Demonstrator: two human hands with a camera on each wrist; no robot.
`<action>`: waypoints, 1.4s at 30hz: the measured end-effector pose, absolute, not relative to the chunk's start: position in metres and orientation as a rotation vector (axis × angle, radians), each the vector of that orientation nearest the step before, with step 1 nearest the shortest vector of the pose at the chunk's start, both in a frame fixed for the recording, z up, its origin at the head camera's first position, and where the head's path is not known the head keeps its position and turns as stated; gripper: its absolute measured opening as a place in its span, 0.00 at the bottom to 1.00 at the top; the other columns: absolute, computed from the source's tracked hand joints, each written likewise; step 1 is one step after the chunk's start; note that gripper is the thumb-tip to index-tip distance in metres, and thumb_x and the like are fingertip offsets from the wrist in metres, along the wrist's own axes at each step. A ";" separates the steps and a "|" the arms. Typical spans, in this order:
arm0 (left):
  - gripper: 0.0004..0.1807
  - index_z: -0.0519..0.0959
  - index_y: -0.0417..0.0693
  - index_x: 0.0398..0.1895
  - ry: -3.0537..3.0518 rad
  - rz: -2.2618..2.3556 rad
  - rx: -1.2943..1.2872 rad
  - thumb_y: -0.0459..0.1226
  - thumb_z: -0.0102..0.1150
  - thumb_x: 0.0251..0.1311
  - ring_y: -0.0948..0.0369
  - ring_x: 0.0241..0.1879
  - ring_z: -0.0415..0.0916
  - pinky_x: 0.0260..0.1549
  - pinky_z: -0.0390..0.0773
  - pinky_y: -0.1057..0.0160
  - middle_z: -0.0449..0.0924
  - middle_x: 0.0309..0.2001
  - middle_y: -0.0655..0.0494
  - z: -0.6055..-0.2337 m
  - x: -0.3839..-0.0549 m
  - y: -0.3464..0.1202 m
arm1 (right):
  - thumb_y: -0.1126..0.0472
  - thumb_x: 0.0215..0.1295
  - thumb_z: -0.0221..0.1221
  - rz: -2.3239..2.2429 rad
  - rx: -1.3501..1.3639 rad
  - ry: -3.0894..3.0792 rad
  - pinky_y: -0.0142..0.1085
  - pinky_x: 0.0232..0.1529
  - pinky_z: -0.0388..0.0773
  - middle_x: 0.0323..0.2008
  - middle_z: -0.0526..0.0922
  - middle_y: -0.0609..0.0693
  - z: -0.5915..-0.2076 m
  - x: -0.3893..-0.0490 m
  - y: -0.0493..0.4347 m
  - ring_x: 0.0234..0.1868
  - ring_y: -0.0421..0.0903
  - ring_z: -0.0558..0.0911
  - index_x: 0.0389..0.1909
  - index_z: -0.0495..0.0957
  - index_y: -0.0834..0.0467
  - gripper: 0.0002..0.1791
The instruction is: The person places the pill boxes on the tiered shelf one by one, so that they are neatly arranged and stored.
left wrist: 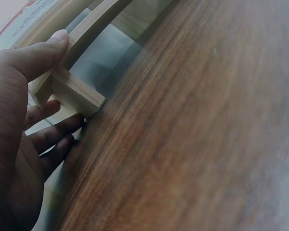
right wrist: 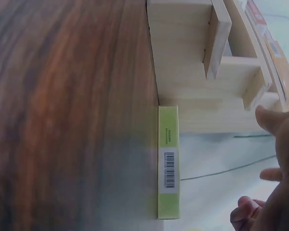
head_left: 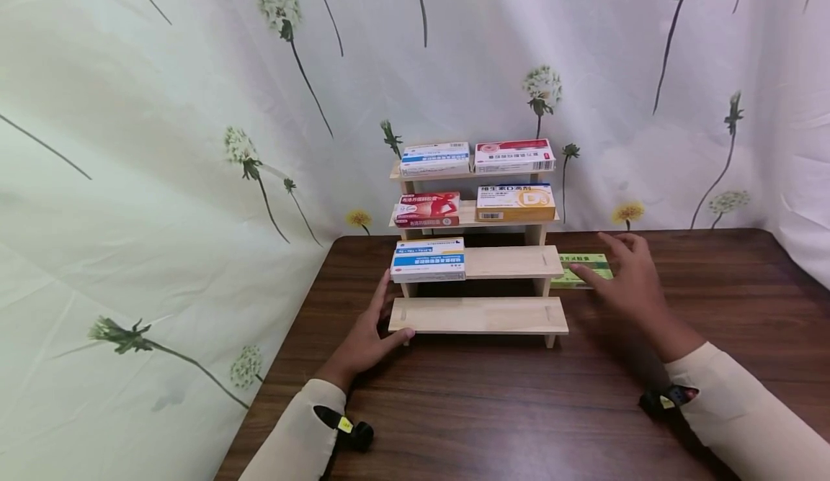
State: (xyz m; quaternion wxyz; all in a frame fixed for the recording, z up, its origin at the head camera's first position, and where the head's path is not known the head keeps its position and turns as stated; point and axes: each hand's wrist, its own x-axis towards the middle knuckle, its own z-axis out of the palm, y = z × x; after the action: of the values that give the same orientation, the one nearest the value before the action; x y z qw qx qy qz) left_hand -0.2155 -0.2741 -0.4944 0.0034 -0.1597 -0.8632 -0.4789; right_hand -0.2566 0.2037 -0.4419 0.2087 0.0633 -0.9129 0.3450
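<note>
A stepped wooden stand (head_left: 480,315) with several tiers stands on the table. My left hand (head_left: 363,337) holds its lower left corner; in the left wrist view the thumb lies on the shelf edge and the fingers reach around the side leg (left wrist: 79,91). To the right of the stand lies a green medicine box (head_left: 590,268), partly hidden by the shelf and by my right hand (head_left: 629,286). That hand hovers over the box with thumb and fingers spread, holding nothing. The right wrist view shows the box's barcoded side (right wrist: 168,139), apart from the fingers.
On the top tier sit a blue-white box (head_left: 434,158) and a red-white box (head_left: 514,155). Below them are a red box (head_left: 428,209) and a yellow-white box (head_left: 515,201). Another blue-white box (head_left: 428,259) occupies the third tier's left. A flowered curtain (head_left: 454,70) hangs behind the brown table (head_left: 480,409).
</note>
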 end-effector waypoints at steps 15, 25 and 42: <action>0.64 0.33 0.82 0.90 -2.704 -1.514 -0.515 0.47 0.75 0.70 0.38 0.81 0.66 0.79 0.61 0.30 0.61 0.86 0.41 -0.495 -0.216 -0.274 | 0.46 0.71 0.73 0.990 0.285 -2.623 0.82 0.62 0.63 0.76 0.59 0.83 -0.458 -0.267 0.223 0.76 0.85 0.58 0.78 0.69 0.69 0.46; 0.64 0.33 0.81 0.90 -2.698 -1.521 -0.513 0.47 0.75 0.70 0.37 0.81 0.66 0.79 0.61 0.29 0.60 0.86 0.40 -0.494 -0.215 -0.273 | 0.39 0.72 0.70 0.971 0.280 -2.805 0.90 0.63 0.51 0.81 0.56 0.80 -0.462 -0.274 0.230 0.77 0.89 0.54 0.83 0.64 0.62 0.49; 0.64 0.33 0.80 0.90 -2.698 -1.498 -0.509 0.47 0.74 0.71 0.37 0.80 0.68 0.78 0.62 0.29 0.61 0.85 0.39 -0.495 -0.216 -0.274 | 0.38 0.72 0.69 0.998 0.281 -2.938 0.91 0.63 0.49 0.82 0.59 0.76 -0.469 -0.278 0.240 0.80 0.83 0.58 0.87 0.59 0.58 0.52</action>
State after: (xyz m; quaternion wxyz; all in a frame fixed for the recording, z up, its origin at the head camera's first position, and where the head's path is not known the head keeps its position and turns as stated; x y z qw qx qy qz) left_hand -0.2158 -0.2742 -0.4945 0.0069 -0.1626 -0.8626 -0.4790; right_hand -0.2782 0.2398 -0.4686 0.0128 0.0902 -0.9430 0.3202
